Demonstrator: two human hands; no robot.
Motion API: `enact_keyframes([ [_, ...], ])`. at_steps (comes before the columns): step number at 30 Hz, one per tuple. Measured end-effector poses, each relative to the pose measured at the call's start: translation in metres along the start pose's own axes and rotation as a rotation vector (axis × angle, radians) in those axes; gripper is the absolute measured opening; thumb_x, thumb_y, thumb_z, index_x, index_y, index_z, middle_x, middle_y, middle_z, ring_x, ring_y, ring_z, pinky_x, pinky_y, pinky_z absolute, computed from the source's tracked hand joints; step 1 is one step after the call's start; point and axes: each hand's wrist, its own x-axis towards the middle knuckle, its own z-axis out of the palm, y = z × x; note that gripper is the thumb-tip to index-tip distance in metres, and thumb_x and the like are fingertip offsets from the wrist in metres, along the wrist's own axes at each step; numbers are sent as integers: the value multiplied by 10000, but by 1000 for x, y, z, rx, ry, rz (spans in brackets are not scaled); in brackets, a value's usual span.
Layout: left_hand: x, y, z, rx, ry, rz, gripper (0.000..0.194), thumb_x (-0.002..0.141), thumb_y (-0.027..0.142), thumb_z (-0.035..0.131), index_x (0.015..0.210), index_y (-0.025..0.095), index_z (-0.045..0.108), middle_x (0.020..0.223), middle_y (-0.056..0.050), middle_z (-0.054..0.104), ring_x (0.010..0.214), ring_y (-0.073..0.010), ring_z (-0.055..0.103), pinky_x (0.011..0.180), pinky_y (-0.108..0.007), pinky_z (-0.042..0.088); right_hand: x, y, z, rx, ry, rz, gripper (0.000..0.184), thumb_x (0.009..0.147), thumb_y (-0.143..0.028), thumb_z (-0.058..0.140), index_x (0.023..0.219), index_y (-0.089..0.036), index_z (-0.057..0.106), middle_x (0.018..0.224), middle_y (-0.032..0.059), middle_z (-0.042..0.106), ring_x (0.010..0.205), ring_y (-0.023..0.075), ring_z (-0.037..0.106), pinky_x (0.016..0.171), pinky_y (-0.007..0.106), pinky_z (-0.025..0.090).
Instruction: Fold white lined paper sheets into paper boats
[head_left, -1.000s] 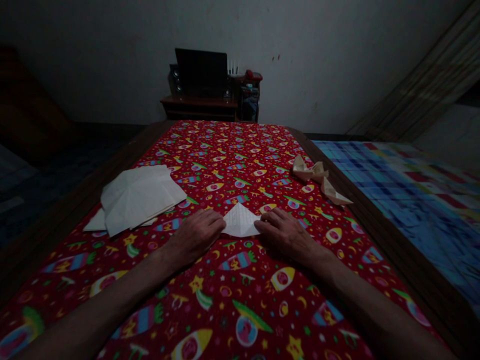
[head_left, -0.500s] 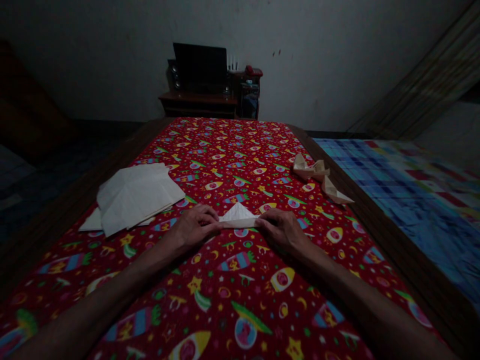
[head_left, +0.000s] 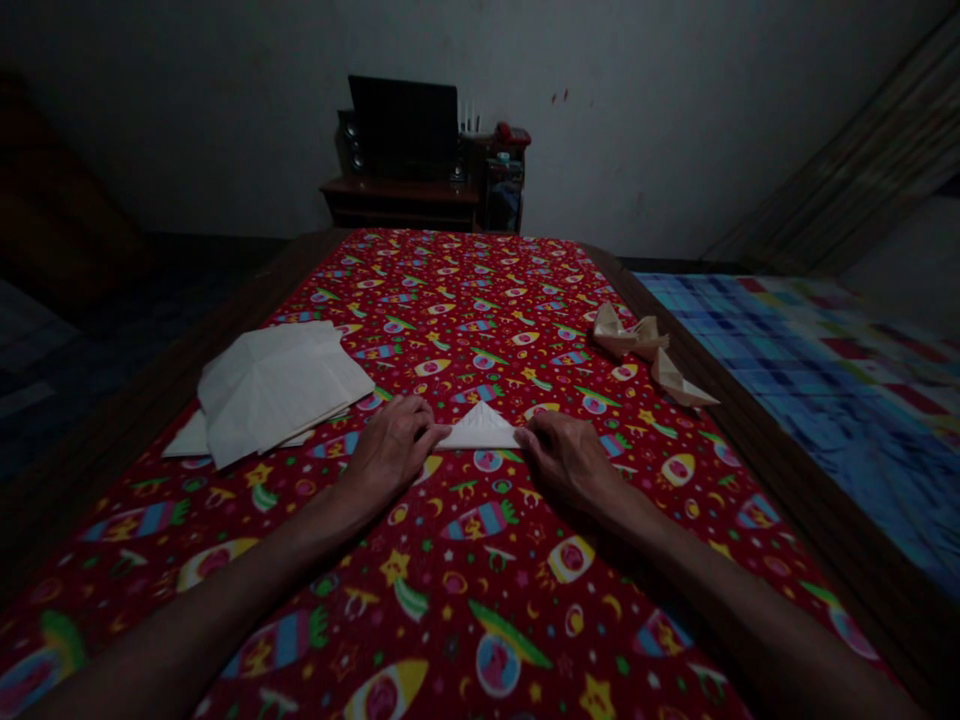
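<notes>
A white paper folded into a small triangle [head_left: 480, 430] lies flat on the red patterned cloth [head_left: 465, 560], point away from me. My left hand [head_left: 386, 455] presses its left corner with fingers drawn together. My right hand [head_left: 570, 455] holds down the right corner the same way. A loose stack of white sheets [head_left: 274, 390] lies to the left of my left hand. Two or three folded paper boats [head_left: 649, 350] sit at the cloth's right edge.
The cloth covers a long wooden table [head_left: 757, 440]. A blue checked mat [head_left: 817, 400] lies to the right. At the far wall stands a low wooden cabinet [head_left: 401, 200] with a dark screen [head_left: 403, 125] and small items. The room is dim.
The paper's near flap has been folded up, so the diamond shape is now a flat triangle. Both hands slid a little away from me along its lower edge.
</notes>
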Motion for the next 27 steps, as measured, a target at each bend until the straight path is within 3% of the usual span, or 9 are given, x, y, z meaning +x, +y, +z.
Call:
enact_keyframes([
  [11, -4, 3, -3, 145, 0, 60, 268, 900, 322, 484, 698, 161, 552, 824, -43, 543, 779, -182, 503, 691, -315, 395, 3, 1, 0, -43, -16, 30, 214, 877, -306, 491, 718, -170, 536, 660, 9, 560, 583, 110, 470, 551, 226, 261],
  [16, -4, 12, -11, 235, 11, 63, 140, 895, 264, 496, 928, 153, 575, 979, -84, 595, 888, -229, 535, 760, -376, 422, 3, 0, 1, -35, -10, 22, 214, 871, -284, 498, 696, -165, 530, 647, 10, 550, 570, 105, 461, 546, 225, 261],
  [18, -3, 16, -12, 250, -11, 172, 212, 901, 213, 475, 1092, 178, 560, 1145, -87, 587, 1020, -251, 524, 849, -420, 413, 3, 0, 1, -30, 0, 10, 203, 868, -274, 501, 700, -164, 531, 648, 7, 548, 566, 103, 456, 547, 223, 263],
  [22, -9, 26, -5, 205, -173, 460, 402, 894, 86, 397, 1278, 177, 470, 1328, -62, 518, 1256, -225, 413, 1062, -430, 305, 2, -2, 0, -7, 13, -8, 194, 871, -258, 496, 703, -164, 524, 643, -1, 537, 565, 98, 452, 547, 219, 268],
  [27, -22, 34, 9, 141, -219, 400, 571, 828, 38, 386, 1389, 118, 321, 1458, -93, 352, 1372, -196, 248, 1119, -387, 285, 0, -5, -3, -8, 20, -20, 221, 877, -252, 483, 672, -168, 488, 622, -13, 504, 545, 90, 425, 535, 220, 259],
])
